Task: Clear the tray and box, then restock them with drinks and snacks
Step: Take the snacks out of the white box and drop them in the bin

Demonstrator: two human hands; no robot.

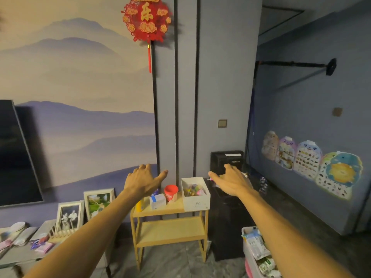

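Note:
A white box (pixel 195 201) full of colourful snacks stands on the right end of a small wooden shelf's top tray (pixel 170 211). On that tray also sit a red cup (pixel 171 192), a white-and-blue carton (pixel 157 201) and a yellow bottle (pixel 140 205), partly hidden by my left arm. My left hand (pixel 143 180) hovers above the tray's left side, fingers spread, holding nothing. Stretched out above and just right of the box, my right hand (pixel 230 181) is also empty with its fingers straight.
A black unit (pixel 226 227) stands right of the shelf. A grey bin (pixel 259 255) with packaged snacks sits at the lower right. Left, a grey table (pixel 24 253) holds framed photos (pixel 70 215), a wooden rack and packets. A TV (pixel 14 153) hangs on the wall.

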